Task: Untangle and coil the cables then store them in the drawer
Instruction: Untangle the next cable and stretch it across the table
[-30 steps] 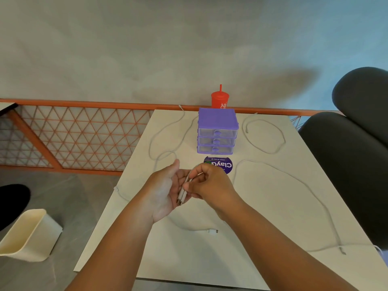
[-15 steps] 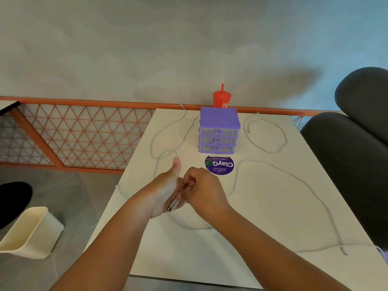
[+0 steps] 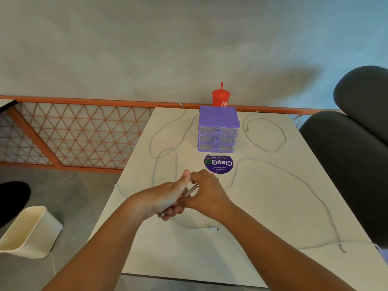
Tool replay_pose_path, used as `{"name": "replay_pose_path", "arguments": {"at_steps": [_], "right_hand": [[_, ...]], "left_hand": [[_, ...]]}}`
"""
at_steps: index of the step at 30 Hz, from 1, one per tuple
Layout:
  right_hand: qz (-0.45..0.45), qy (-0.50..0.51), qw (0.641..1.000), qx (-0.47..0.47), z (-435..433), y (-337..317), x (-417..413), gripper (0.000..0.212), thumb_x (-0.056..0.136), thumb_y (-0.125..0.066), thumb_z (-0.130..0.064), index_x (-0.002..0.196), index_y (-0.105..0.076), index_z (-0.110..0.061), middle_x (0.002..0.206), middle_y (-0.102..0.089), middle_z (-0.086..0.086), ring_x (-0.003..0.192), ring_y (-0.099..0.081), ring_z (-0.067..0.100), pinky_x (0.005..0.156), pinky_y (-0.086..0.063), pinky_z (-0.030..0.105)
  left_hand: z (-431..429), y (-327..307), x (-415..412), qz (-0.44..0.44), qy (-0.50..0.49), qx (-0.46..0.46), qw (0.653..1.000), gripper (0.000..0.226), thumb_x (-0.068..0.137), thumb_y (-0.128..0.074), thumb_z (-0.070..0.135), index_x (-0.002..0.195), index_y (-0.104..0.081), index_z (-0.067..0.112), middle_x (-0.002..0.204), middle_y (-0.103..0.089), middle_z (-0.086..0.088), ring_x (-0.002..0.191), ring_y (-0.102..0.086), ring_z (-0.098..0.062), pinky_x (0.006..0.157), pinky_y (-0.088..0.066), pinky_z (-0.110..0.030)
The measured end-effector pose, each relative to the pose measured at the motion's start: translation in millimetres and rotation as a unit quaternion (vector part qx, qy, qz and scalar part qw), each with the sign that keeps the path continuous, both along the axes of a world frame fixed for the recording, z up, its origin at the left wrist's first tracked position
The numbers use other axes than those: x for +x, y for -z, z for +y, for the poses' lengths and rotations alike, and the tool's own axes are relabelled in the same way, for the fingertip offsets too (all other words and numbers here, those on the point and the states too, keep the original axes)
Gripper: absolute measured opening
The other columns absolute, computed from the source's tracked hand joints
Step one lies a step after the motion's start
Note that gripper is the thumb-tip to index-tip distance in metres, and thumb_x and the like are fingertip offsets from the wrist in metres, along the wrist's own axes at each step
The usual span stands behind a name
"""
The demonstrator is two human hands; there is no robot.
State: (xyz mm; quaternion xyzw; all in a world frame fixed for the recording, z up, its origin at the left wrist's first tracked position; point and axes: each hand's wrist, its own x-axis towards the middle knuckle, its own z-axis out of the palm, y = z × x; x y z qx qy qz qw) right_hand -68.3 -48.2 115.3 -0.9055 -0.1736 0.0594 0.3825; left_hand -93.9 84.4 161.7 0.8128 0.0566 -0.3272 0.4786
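My left hand (image 3: 168, 198) is closed around a small bundle of folded white cable (image 3: 190, 191), thumb up. My right hand (image 3: 206, 191) presses against it and pinches the same strands. That cable's free end with its plug (image 3: 213, 228) trails on the white table (image 3: 262, 206) just below my hands. A second white cable (image 3: 163, 152) loops at the table's left. A third white cable (image 3: 294, 175) runs along the right side to the near right edge, and another short loop (image 3: 264, 133) lies right of the purple three-drawer box (image 3: 217, 131), whose drawers are shut.
A red cup with a straw (image 3: 220, 97) stands behind the drawer box. A round purple sticker (image 3: 218, 163) is in front of it. A dark chair (image 3: 352, 143) is at the right, a cream bin (image 3: 27, 232) on the floor at the left, an orange lattice railing (image 3: 79, 133) behind.
My hands have closed together around the cable bundle and drifted slightly away from me; the left hand's fingers have curled shut and its thumb has risen.
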Motion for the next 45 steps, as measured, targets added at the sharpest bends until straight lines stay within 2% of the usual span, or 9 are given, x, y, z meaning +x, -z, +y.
{"name": "replay_pose_path", "arguments": {"at_steps": [4, 7, 12, 18, 24, 32, 36, 41, 45], "right_hand": [[0.052, 0.005, 0.997, 0.064, -22.9, -3.2, 10.3, 0.043, 0.069, -0.080, -0.031, 0.107, -0.063, -0.020, 0.098, -0.051, -0.006, 0.077, -0.047, -0.001, 0.066, -0.035, 0.005], [0.064, 0.027, 0.997, 0.016, -45.6, 5.4, 17.4, 0.022, 0.079, -0.071, -0.025, 0.099, -0.067, -0.017, 0.094, -0.058, -0.005, 0.082, -0.052, 0.008, 0.066, -0.035, 0.005], [0.098, 0.017, 0.994, -0.051, -66.6, 33.6, 18.4, 0.006, 0.083, -0.066, -0.022, 0.078, -0.065, -0.024, 0.082, -0.061, -0.009, 0.078, -0.054, 0.006, 0.067, -0.038, 0.011], [0.078, 0.007, 0.995, -0.068, -69.1, 62.2, 15.1, 0.019, 0.086, -0.060, -0.038, 0.074, -0.047, -0.033, 0.102, -0.059, -0.007, 0.097, -0.053, 0.013, 0.087, -0.038, 0.027], [0.096, -0.031, 0.993, -0.060, -59.9, 66.4, 12.6, 0.027, 0.095, -0.047, -0.030, 0.072, -0.033, -0.031, 0.066, -0.043, -0.004, 0.061, -0.039, 0.012, 0.059, -0.033, 0.021], [-0.005, -0.077, 0.976, -0.203, -86.1, 60.4, 21.1, 0.026, 0.097, -0.041, -0.035, 0.089, -0.059, -0.018, 0.071, -0.037, -0.011, 0.069, -0.042, 0.010, 0.064, -0.032, 0.020], [0.000, -0.102, 0.958, -0.267, -87.3, 76.3, 3.6, 0.032, 0.099, -0.035, -0.037, 0.096, -0.058, -0.014, 0.084, -0.044, -0.003, 0.077, -0.044, 0.017, 0.068, -0.035, 0.028], [0.104, -0.073, 0.951, -0.281, -106.3, 122.7, -31.0, 0.023, 0.098, -0.034, -0.040, 0.088, -0.041, -0.021, 0.099, -0.062, 0.007, 0.093, -0.057, 0.027, 0.072, -0.039, 0.033], [0.061, -0.096, 0.926, -0.359, -119.2, 134.5, -40.2, 0.038, 0.099, -0.027, -0.045, 0.106, -0.052, -0.018, 0.106, -0.063, 0.005, 0.098, -0.058, 0.025, 0.070, -0.033, 0.030]], "left_hand": [[16.4, 0.9, -2.2, -0.028, -0.034, -0.052, 0.998, 0.059, 0.088, -0.023, 0.066, 0.074, -0.050, 0.016, 0.050, -0.026, 0.008, 0.044, -0.021, -0.009, 0.046, -0.023, -0.020], [40.9, -5.7, -4.6, -0.060, -0.048, -0.117, 0.990, 0.047, 0.077, -0.061, 0.057, 0.077, -0.059, 0.010, 0.048, -0.024, 0.009, 0.039, -0.020, -0.007, 0.039, -0.021, -0.017], [71.4, -9.6, -4.0, -0.097, -0.107, -0.105, 0.984, 0.030, 0.093, -0.050, 0.022, 0.069, -0.053, 0.004, 0.045, -0.023, 0.007, 0.035, -0.018, -0.005, 0.036, -0.018, -0.014], [95.3, -12.1, -3.3, -0.098, -0.129, -0.134, 0.978, 0.034, 0.063, -0.064, 0.043, 0.050, -0.051, 0.015, 0.044, -0.018, 0.006, 0.035, -0.014, -0.006, 0.037, -0.016, -0.015], [105.0, -4.6, 2.3, -0.114, -0.145, -0.136, 0.973, 0.035, 0.077, -0.063, 0.030, 0.054, -0.042, 0.013, 0.045, -0.018, 0.007, 0.037, -0.015, -0.006, 0.039, -0.015, -0.020], [127.6, 66.0, 11.7, -0.067, -0.149, 0.109, 0.980, 0.041, 0.094, -0.048, 0.041, 0.063, -0.041, 0.014, 0.043, -0.032, 0.006, 0.042, -0.026, -0.012, 0.048, -0.023, -0.025], [125.5, 119.4, 2.7, -0.063, -0.011, 0.281, 0.958, 0.046, 0.096, -0.039, 0.044, 0.062, -0.034, 0.015, 0.059, -0.033, 0.001, 0.055, -0.033, -0.013, 0.052, -0.022, -0.028], [112.0, 157.7, -8.1, -0.069, 0.064, 0.312, 0.946, 0.047, 0.093, -0.045, 0.044, 0.057, -0.029, 0.017, 0.058, -0.033, 0.000, 0.055, -0.036, -0.014, 0.055, -0.023, -0.029], [101.6, 170.8, -9.9, -0.085, 0.115, 0.356, 0.924, 0.042, 0.092, -0.044, 0.045, 0.061, -0.036, 0.018, 0.066, -0.043, 0.002, 0.065, -0.044, -0.013, 0.055, -0.029, -0.024]]}}
